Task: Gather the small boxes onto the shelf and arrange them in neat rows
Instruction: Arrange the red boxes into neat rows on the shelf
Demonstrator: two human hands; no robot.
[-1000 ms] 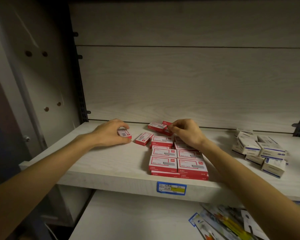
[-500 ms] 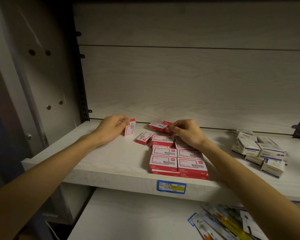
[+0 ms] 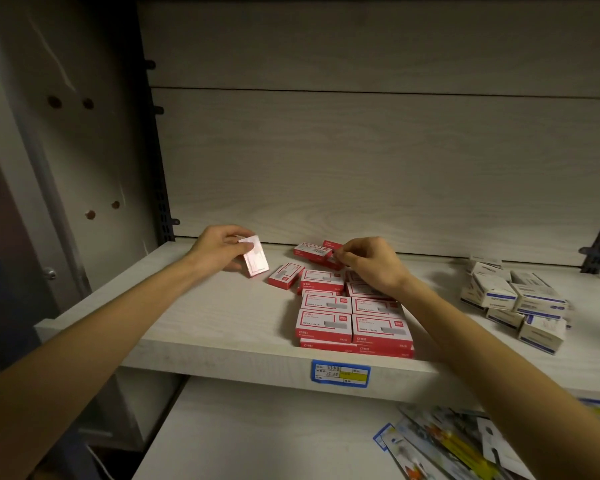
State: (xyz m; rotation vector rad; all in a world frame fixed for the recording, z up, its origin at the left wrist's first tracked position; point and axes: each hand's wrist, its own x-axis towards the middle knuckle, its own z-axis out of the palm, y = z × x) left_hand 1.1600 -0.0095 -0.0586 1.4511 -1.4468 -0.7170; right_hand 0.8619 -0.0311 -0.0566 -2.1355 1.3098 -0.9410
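Observation:
Several small red-and-white boxes lie stacked in rows at the front of the pale wooden shelf. One loose red box lies just left of the rows, and others sit scattered behind them. My left hand holds one red box tilted upright above the shelf, left of the loose box. My right hand rests over the back of the rows, its fingertips pinched on a box in the scattered pile; that box is mostly hidden.
A heap of white-and-blue boxes sits at the right of the shelf. A blue and yellow price label is stuck on the front edge. Packaged items lie on the lower shelf. Dark metal uprights stand at both back corners.
My left hand lifted its red box off the shelf and turned it from flat to upright. My right hand stayed at the scattered boxes.

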